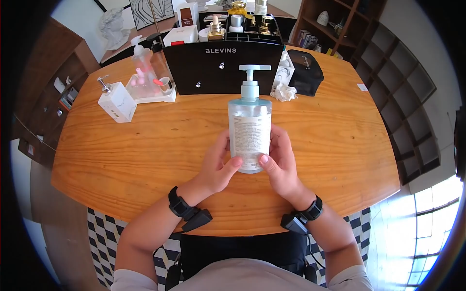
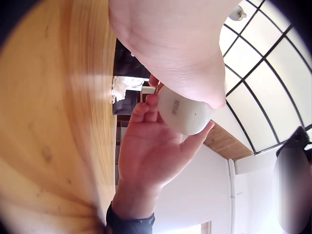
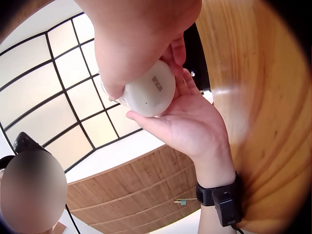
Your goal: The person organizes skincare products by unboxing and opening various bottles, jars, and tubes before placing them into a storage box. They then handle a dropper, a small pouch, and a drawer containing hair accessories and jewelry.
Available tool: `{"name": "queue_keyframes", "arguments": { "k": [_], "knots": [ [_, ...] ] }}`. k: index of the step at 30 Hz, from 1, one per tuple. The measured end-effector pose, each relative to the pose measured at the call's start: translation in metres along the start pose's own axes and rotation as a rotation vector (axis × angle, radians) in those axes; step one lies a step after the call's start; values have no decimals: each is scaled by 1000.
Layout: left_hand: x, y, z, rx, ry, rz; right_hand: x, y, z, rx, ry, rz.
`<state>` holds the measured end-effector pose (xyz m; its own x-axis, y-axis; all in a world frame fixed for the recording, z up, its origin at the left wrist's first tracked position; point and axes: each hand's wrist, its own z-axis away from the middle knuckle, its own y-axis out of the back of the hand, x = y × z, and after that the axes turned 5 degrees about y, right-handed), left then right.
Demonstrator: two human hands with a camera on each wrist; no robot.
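A clear pump bottle (image 1: 250, 136) with a pale blue pump head is held upright in front of me, its printed white label facing my head. My left hand (image 1: 218, 167) grips its lower left side, thumb on the front near the base. From the other side my right hand (image 1: 283, 167) holds it the same way, with the remaining fingers of both hands wrapped behind and partly hidden. Both wrist views look up at the bottle's round whitish base (image 2: 183, 113), which is raised off the table and carries a small printed mark.
Behind the bottle stands a black BLEVINS organizer (image 1: 194, 68) filled with cosmetics. To its left are a white tray (image 1: 154, 98) with bottles and a white square dispenser (image 1: 118, 103). Crumpled tissue (image 1: 284, 92) and a black bag (image 1: 302, 72) sit to the right on the wooden table (image 1: 330, 145).
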<state>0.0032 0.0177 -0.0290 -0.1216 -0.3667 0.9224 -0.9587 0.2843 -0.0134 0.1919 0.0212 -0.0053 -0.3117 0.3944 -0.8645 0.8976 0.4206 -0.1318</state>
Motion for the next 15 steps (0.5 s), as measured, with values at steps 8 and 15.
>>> {"name": "queue_keyframes", "arguments": {
  "k": [8,15],
  "knots": [
    [10,-3,-1,26,-25,-29,0,-2,0,-5,27,6],
    [12,-3,-2,7,-33,-13,-1,-1,0,-8,7,4]
  ]
}}
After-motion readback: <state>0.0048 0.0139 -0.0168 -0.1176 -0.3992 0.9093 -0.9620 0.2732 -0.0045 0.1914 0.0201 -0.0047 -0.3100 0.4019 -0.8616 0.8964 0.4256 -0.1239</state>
